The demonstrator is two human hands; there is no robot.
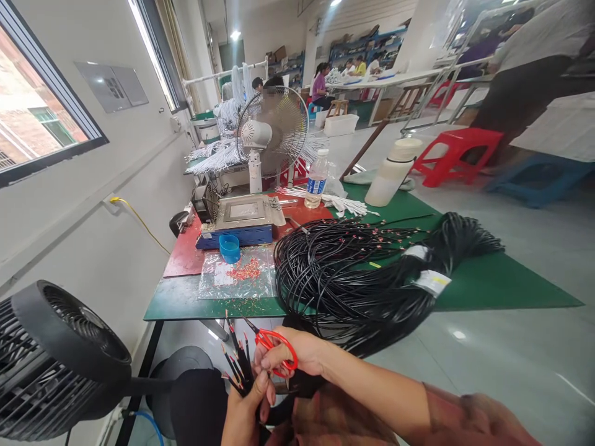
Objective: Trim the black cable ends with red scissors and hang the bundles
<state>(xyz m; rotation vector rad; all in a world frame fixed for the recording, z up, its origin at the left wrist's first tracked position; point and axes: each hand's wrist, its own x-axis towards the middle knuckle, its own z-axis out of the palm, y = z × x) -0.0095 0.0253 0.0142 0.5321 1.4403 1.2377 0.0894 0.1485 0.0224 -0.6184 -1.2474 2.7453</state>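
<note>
Low in the view, beyond my lap, my left hand (251,396) is closed around a bunch of black cables (242,365) whose stripped ends with reddish wires point up and to the left. My right hand (283,353) holds red-handled scissors (289,354), their dark blades pointing up and left, beside the cable ends. The fingertips of both hands meet near the cables. A large bundle of black cables (325,279) lies across the green table (502,279), bound with white labels (432,282).
A clear bag (264,285) with small red pieces and a blue cup (229,249) lie near a metal-topped device (246,210). Behind stand a bottle (316,179), a tumbler (393,173) and a fan (272,133). A black fan (65,359) is at left. Several people are farther back.
</note>
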